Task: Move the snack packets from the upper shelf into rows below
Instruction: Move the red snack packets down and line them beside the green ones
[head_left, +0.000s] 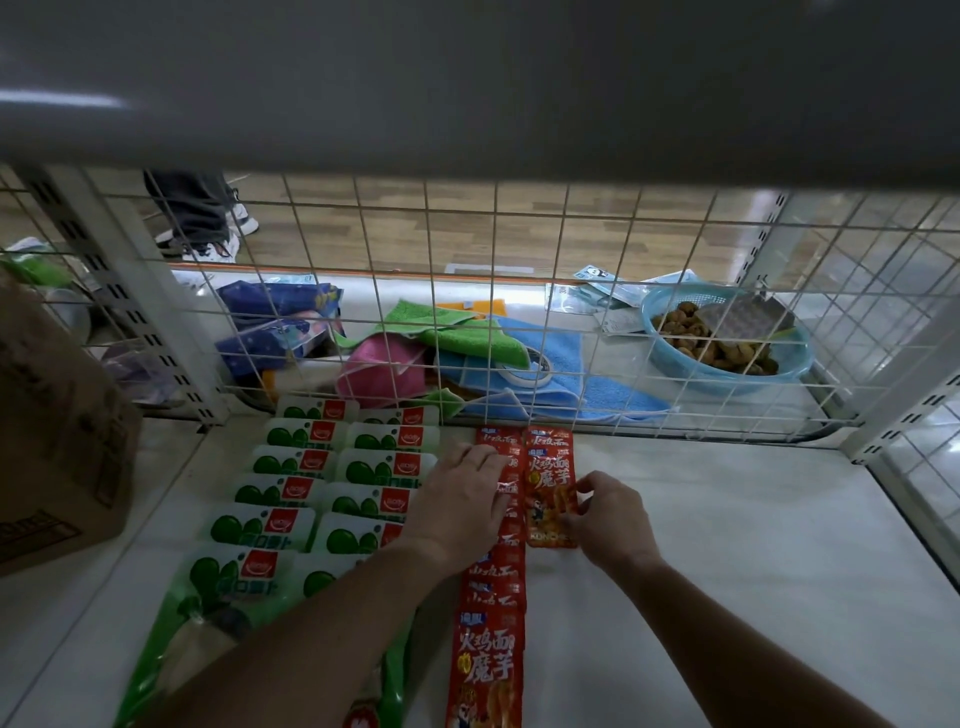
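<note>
Red packets (487, 670) with white lettering overlap in a row.

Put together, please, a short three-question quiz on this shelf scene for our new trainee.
1. True or false: the right hand pinches a red foil snack packet.
2. Multiple choice: what lies directly left of the red packets on the shelf board?
A) green-and-white plastic snack packets
B) a blue plastic basket
C) a brown cardboard box
3. Fill in: the left hand rests on the ___ of the two rows of red packets.

Key: 1 true; 2 A; 3 longer.
</note>
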